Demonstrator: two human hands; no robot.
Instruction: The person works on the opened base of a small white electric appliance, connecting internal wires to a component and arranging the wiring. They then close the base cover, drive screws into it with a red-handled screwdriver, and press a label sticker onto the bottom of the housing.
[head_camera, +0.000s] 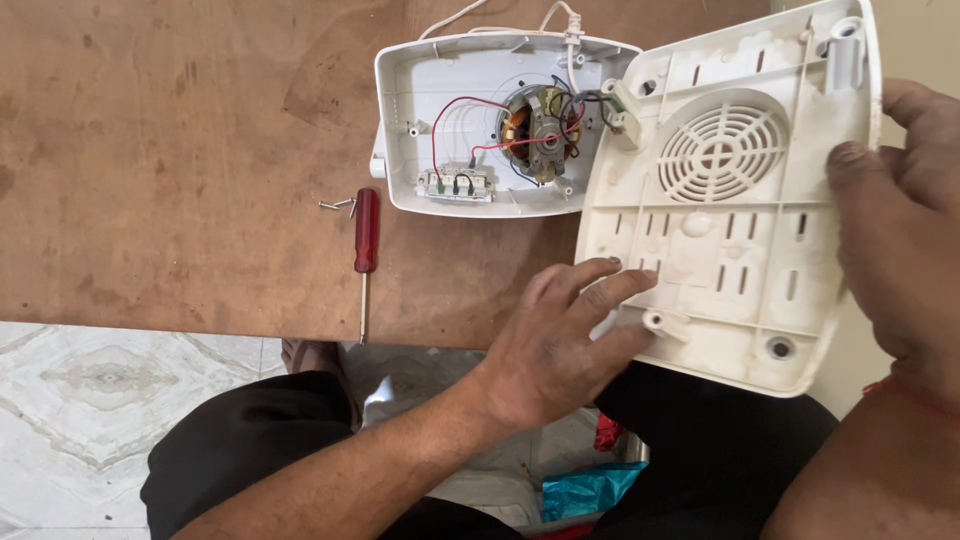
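Both hands clasp the white vented cover (730, 200), tilted over the worktop (150, 150) edge; left hand (560, 350) grips its lower edge, right hand (900, 250) its side; opened motor housing (480, 120) lies just beside; red screwdriver (366, 240) rests nearby.

Both hands (560, 345) (905, 250) spread, fingers extended
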